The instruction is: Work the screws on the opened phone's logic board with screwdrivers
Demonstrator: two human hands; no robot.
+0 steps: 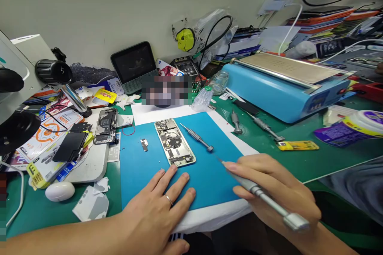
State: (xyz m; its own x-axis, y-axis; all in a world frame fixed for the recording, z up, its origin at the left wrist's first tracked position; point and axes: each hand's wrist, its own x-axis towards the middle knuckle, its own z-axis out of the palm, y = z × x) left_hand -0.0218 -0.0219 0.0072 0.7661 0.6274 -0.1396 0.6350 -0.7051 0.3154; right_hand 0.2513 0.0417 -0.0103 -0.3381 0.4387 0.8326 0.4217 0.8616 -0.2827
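Note:
An opened phone housing [175, 142] with exposed inner parts lies on the blue mat [215, 181]. My left hand [163, 203] rests palm down with fingers spread, its fingertips at the lower edge of the housing; a ring is on one finger. At the right, my right hand [269, 191] grips a grey metal screwdriver [260, 193], tip pointing up and left over the mat. A second screwdriver [197, 137] lies on the mat just right of the housing. Left of the housing sits a small phone part [144, 144], with tiny screws nearby.
Another opened phone [105, 126] lies on a white board at the left, beside boxes and a white earbud case [60, 191]. A blue machine [281, 87] stands back right. More screwdrivers [266, 126] and a purple-white tub [353, 129] are at the right. A dark-screened display [133, 63] leans behind.

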